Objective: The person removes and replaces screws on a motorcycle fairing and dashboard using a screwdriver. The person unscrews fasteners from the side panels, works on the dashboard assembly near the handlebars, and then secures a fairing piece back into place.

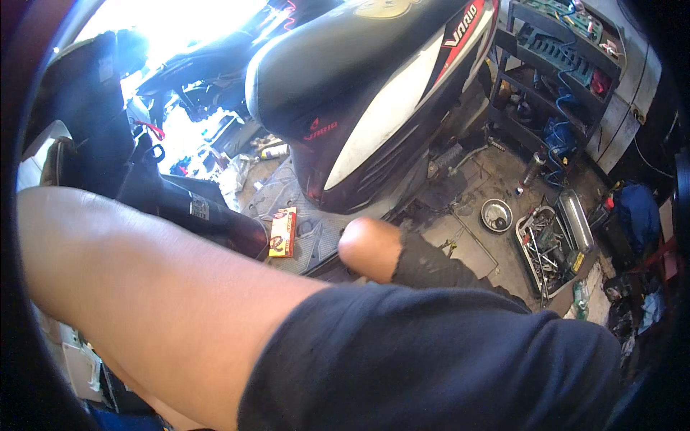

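Note:
Neither of my hands shows in the head view. One bare arm (165, 251) of mine, in a dark blue sleeve (424, 359), fills the lower left and bends at the far left edge. Where its hand is, and what it touches, is out of sight. Beyond the arm, a red and yellow box (282, 232) rests on the grey footboard (316, 241) of a black and white scooter (381, 108). A bare knee (368, 248) pokes out of dark cloth beside it. Black body parts (180, 205) of the scooter stand at the left, partly behind my arm.
At the right, a metal toolbox (544, 248) full of hand tools lies open near a round metal bowl (496, 215). A spray can (532, 169) stands by a black tool rack (546, 93) with a blue hose. A green bottle (581, 298) lies near several dark bags.

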Tool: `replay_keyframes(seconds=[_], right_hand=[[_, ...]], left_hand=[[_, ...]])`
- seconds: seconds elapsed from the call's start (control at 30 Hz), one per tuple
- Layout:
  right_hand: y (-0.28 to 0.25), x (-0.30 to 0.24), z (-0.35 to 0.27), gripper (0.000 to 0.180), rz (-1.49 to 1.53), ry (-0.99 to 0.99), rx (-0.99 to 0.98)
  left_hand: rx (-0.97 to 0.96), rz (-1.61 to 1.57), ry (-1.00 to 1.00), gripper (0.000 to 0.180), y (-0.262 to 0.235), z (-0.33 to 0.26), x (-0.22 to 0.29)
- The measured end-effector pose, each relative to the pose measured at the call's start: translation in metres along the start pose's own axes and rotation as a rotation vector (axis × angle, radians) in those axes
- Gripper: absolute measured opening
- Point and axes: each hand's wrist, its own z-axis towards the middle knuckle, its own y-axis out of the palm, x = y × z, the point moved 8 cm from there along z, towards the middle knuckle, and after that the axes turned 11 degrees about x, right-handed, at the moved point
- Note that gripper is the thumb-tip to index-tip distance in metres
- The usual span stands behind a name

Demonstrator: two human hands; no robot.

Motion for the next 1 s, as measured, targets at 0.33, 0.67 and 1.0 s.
replay_keyframes(seconds=[0.33, 0.67, 1.0], right_hand=[[-0.008, -0.095, -0.001, 0.025, 0.34, -0.196, 0.091], [-0.194, -0.463, -0.158, 0.032, 1.131, -0.959, 0.188], [-0.38, -0.593, -0.207, 0.04, 0.909, -1.219, 0.346]], left_hand=[[0.015, 0.071, -0.019, 0.075, -0.061, -0.004, -0.063], [0.675, 0.453, -0.351, 0.074, -0.3, -0.117, -0.059], [0.86, 0.454, -0.769, 0.074, -0.352, -0.123, 0.013]])
